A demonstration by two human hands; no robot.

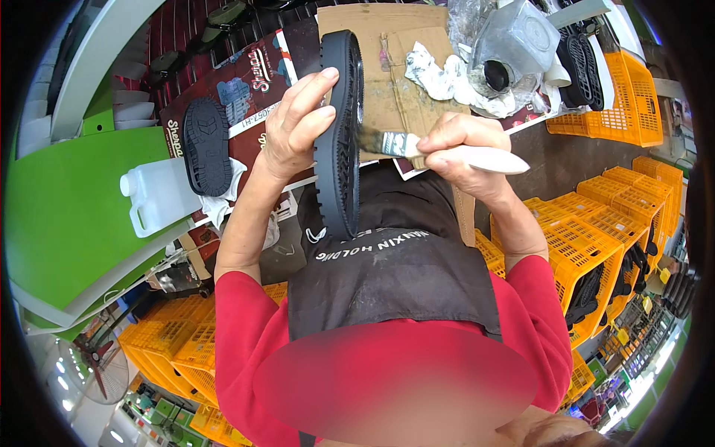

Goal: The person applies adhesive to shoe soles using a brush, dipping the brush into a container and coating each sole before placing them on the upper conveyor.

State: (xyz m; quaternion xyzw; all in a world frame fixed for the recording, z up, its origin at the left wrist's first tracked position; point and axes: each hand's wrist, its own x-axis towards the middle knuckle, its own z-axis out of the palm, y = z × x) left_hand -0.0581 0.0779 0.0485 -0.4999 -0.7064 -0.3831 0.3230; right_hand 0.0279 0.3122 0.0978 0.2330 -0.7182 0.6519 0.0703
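Observation:
Gripped along its outer edge, a black shoe sole (pixel 339 149) stands on its side in my left hand (pixel 296 128), its hollow inner face turned to the right. My right hand (pixel 468 151) pinches a paintbrush (pixel 477 158) with a pale handle and a metal band. The dark bristles reach to the sole's inner face; whether they touch it I cannot tell. Beyond the hands lies a stained cardboard sheet (pixel 395 89) with crumpled white cloth (pixel 432 72) on it. A second black sole (pixel 206 145) lies on the left.
A translucent plastic jug (pixel 160 195) stands at the left by a green surface (pixel 82 216). At the back right is a cut-open clear container (pixel 514 45) with a dark opening. More soles (pixel 581 67) lie beside it. Orange crates (pixel 588 238) stand stacked on the right and behind.

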